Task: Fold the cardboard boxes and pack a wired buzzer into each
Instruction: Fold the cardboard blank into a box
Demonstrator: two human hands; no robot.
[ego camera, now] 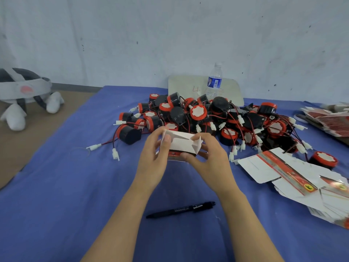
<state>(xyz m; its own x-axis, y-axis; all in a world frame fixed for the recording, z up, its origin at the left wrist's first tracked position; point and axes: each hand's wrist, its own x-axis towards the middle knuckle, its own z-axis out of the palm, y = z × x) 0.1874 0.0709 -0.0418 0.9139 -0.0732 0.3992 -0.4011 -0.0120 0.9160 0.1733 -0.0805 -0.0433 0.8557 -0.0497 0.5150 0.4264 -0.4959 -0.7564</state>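
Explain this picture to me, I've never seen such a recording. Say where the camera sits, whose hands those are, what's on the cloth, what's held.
No machine here: one person wears a camera on the head, looking down at their own bare hands. The left hand and right hand grip a half-folded cardboard box, flaps open. On the blue cloth behind it lies a pile of wired buzzers; flat unfolded boxes lie to the right, a black pen nearer the person, a water bottle at the back.
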